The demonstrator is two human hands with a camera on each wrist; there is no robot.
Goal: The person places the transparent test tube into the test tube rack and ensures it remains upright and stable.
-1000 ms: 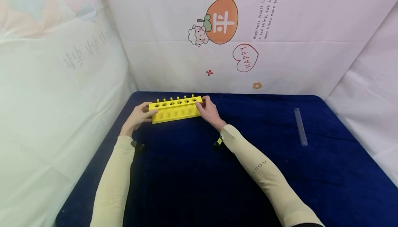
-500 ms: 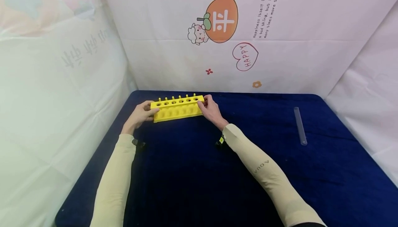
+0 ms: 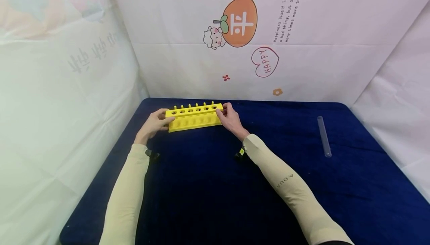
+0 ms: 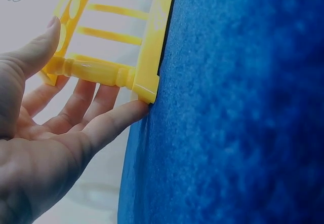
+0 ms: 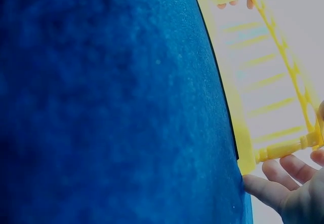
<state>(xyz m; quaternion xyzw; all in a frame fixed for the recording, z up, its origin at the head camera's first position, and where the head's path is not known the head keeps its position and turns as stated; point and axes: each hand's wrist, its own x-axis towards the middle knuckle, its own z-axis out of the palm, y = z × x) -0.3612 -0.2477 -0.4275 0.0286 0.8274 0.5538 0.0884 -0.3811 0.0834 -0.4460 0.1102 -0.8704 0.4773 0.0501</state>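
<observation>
A yellow test tube rack (image 3: 195, 121) with a row of round holes and short pegs along its back stands toward the far left of the table. My left hand (image 3: 153, 125) grips its left end, thumb on the upper plate. On the opposite end, my right hand (image 3: 232, 121) holds it the same way. In the left wrist view, fingers spread around the end post of the rack (image 4: 148, 77), one touching the base corner. The right wrist view has the rack's base (image 5: 229, 82) along the blue cloth; I cannot tell whether it touches. No tubes sit in the holes.
A clear test tube (image 3: 324, 137) lies on the right side of the dark blue cloth-covered table (image 3: 201, 192). Printed white curtains (image 3: 181, 69) enclose the back and both sides, close behind the rack.
Both hands have shifted the rack a little to the right, keeping their hold on its ends. The clear tube has stayed where it was.
</observation>
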